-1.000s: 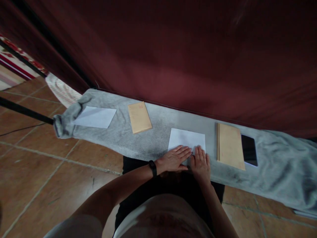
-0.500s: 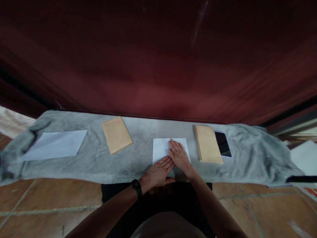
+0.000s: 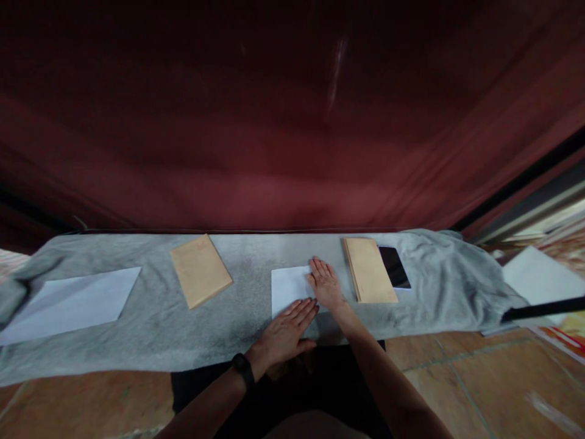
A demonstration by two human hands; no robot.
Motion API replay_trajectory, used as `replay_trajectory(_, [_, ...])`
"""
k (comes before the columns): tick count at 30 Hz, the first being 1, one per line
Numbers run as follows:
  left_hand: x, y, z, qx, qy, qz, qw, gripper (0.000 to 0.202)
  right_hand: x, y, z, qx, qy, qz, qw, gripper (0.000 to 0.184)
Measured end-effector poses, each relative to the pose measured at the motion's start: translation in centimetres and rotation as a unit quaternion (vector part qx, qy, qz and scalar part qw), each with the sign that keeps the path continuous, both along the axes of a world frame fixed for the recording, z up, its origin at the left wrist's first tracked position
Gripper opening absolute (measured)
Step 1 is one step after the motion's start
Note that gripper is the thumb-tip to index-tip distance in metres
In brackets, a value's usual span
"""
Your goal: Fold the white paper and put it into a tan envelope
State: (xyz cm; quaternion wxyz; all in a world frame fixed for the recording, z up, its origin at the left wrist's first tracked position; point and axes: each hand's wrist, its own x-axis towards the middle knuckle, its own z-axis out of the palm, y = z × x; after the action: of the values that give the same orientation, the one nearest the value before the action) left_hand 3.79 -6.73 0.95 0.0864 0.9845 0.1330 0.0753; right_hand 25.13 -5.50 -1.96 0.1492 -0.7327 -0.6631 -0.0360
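A white sheet of paper lies on a grey cloth in front of me. My left hand, a black band on its wrist, lies flat on the sheet's near edge with fingers stretched out. My right hand presses flat on the sheet's right part, fingers together and extended. Neither hand holds anything. A stack of tan envelopes sits just right of my right hand.
A single tan envelope lies to the left on the cloth, and a larger white sheet at the far left. A dark phone rests beside the envelope stack. A dark red curtain hangs behind. Tiled floor lies below.
The view has swung to the right. My right hand has slid from the sheet's near edge up and to the right over it; my left hand has stayed at the near edge.
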Motion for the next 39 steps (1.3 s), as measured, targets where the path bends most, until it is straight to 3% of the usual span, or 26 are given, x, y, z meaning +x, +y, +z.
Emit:
replay_trajectory(9, [0.1,0.3,-0.4,0.015,-0.012,-0.010,1.000,0.072,1.0,-4.4,-0.7,0.030,-0.008,-0.059,0.998,0.057])
replay_trajectory(17, [0.0,0.4,-0.5,0.032,-0.013,-0.011,0.999,0.072,-0.7,-7.3,-0.4,0.063,-0.005,-0.125,0.990,0.055])
replay_trajectory(24, [-0.1,0.6,-0.9,0.007,-0.017,0.004,1.000,0.059,-4.2,-11.4,0.5,0.045,0.007,0.026,0.999,0.054])
replay_trajectory(33, [0.8,1.5,-0.9,-0.011,-0.017,0.094,0.995,0.054,-4.6,-12.5,2.1,-0.009,0.006,0.018,1.000,0.055])
replay_trajectory(39, [2.9,3.9,-0.6,-0.012,0.002,0.117,0.993,0.055,-4.4,-12.6,2.2,-0.013,0.019,0.034,0.999,0.052])
